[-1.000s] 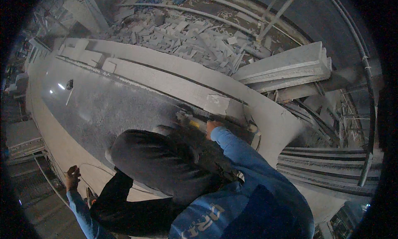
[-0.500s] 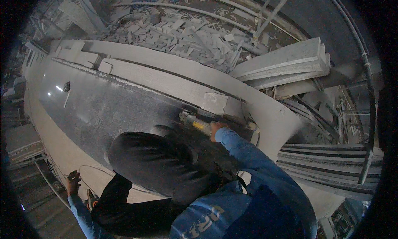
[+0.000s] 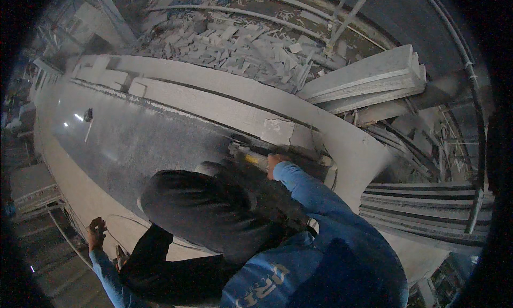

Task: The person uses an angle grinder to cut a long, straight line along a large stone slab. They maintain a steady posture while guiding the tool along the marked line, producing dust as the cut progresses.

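My right hand [image 3: 276, 165] is wrapped round the body of an angle grinder [image 3: 249, 157], a dusty grey tool with a yellow label. The grinder's head lies low along the far edge of a dark polished stone slab [image 3: 139, 134], with blurred dust around it; its disc is hidden. My left hand [image 3: 96, 234] is off to the lower left, beyond the near edge of the pale work surface. Its fingers are loosely bent and apart, with nothing visible in them. A thin cable [image 3: 125, 216] loops close by. My bent leg in dark trousers [image 3: 197, 209] rests over the slab.
Pale stone strips [image 3: 214, 105] lie along the slab's far side. Behind them spreads a heap of broken offcuts [image 3: 230, 49]. Stacked thick slabs [image 3: 368, 81] stand at the far right, with metal rails [image 3: 422, 206] below. A small dark object [image 3: 88, 114] lies on the slab's left end.
The grinder and my right hand have shifted very slightly left along the slab's edge. My left hand stays nearly in place, and the view has tilted a little.
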`<state>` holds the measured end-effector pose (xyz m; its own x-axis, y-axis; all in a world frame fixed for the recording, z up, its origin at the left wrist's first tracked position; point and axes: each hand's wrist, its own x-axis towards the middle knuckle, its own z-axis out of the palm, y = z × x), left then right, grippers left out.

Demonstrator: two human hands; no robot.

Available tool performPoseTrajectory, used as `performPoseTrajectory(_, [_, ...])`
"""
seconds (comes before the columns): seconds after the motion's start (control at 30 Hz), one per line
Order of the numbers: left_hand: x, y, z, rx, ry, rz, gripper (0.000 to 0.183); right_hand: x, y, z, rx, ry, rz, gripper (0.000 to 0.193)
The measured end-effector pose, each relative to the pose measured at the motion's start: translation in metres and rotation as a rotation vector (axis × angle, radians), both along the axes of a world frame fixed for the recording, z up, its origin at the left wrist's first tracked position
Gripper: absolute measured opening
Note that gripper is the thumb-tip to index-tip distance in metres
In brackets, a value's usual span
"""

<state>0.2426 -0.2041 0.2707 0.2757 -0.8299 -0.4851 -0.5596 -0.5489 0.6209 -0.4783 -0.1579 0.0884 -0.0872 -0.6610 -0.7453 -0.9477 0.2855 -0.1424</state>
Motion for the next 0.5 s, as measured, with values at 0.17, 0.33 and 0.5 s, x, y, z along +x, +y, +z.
performPoseTrajectory(0.17, [-0.01,0.003,-0.002,0.038,-0.173,-0.026,0.043,-0.025,0.021,0.01,0.097,-0.039,-0.013,0.062])
performPoseTrajectory(0.33, [0.005,0.008,-0.005,0.109,-0.198,-0.014,0.045,-0.021,0.023,0.004,0.026,0.013,-0.037,0.06])
performPoseTrajectory(0.5, [0.0,0.004,-0.011,0.061,-0.216,-0.036,0.045,-0.006,0.002,-0.01,0.008,-0.022,-0.003,0.06])
